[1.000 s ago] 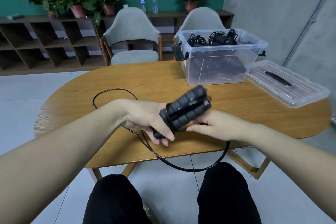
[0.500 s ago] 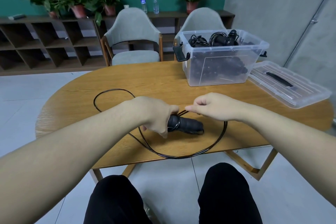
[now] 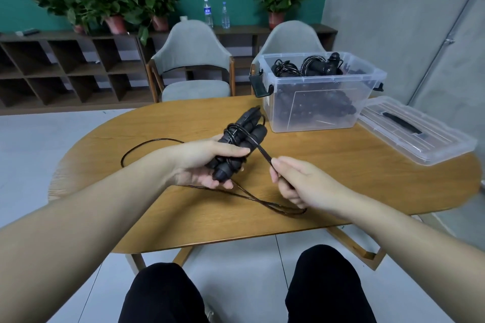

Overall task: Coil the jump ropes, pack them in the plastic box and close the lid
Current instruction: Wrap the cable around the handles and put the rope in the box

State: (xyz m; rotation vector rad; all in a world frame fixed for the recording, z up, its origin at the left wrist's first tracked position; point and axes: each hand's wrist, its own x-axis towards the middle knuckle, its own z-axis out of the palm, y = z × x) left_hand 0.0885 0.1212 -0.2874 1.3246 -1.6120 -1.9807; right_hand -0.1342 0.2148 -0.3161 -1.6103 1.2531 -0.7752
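My left hand (image 3: 202, 162) grips the two black ribbed handles of a jump rope (image 3: 242, 136), held side by side and tilted up over the wooden table (image 3: 341, 170). One turn of black cord wraps the handles. My right hand (image 3: 299, 183) pinches the doubled cord (image 3: 263, 153) taut just right of the handles. The loose cord (image 3: 147, 144) trails left across the table and loops below my right wrist. The clear plastic box (image 3: 315, 92) stands open at the back right with several coiled black ropes inside. Its clear lid (image 3: 417, 131) lies flat to the right of it.
Two grey chairs (image 3: 194, 60) stand behind the table. A dark shelf unit (image 3: 65, 68) with potted plants and two water bottles (image 3: 215, 14) lines the green back wall. My knees in black trousers (image 3: 328, 283) sit under the table's near edge.
The handles lifted off the table and tilted up in my left hand. My right hand dropped down and right, pulling the cord taut around them. The loop on the table shrank.
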